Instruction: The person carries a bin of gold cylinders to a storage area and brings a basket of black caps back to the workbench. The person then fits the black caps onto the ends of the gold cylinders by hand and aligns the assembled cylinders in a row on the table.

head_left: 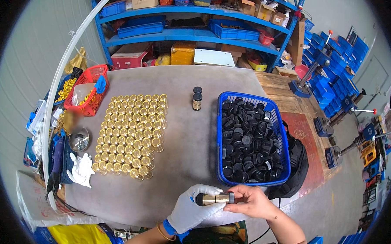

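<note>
My left hand (186, 213), in a white glove, is closed around a brass cylinder (214, 199) with black round ends, held level near the table's front edge. The bare fingers of my right hand (255, 203) pinch the black cap (231, 197) at its right end. Just beyond my right hand, a blue plastic basket (220, 140) is filled with loose black caps (247, 140). Black-topped brass pieces (197, 103) stand upright left of the basket's far corner. Many gold-coloured cylinders (132, 133) stand in close rows on the left half of the table.
A red basket (100, 109), a metal bowl (79, 139) and white gloves (81, 169) line the grey table's (187, 144) left side. A black bag (297, 165) lies against the blue basket. Lever hand presses (300, 87) stand at right; blue shelves (174, 34) rise behind.
</note>
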